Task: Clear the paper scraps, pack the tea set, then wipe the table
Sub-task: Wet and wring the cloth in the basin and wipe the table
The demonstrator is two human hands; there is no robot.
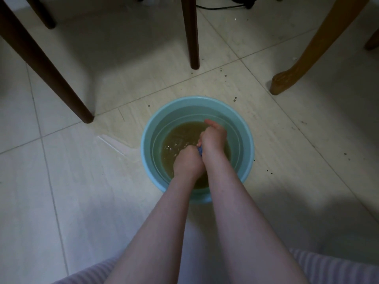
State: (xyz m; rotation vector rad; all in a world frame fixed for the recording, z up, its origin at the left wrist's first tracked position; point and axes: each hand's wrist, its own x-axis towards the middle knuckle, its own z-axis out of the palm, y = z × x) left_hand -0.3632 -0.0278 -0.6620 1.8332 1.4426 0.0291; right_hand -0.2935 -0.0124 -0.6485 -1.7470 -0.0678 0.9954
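A light blue basin (249, 144) stands on the tiled floor, partly filled with murky yellow-brown water (180, 138). Both my hands are over the water inside it. My left hand (187, 160) and my right hand (213, 136) are closed around a blue cloth (200, 150). Only a small bit of the cloth shows between the two fists. The rest of the cloth is hidden in my hands.
Dark wooden table legs (61, 83) (191, 31) stand behind the basin, and a lighter wooden chair leg (297, 66) at the right. A wet patch (117, 138) lies left of the basin. Dark specks dot the floor at the right.
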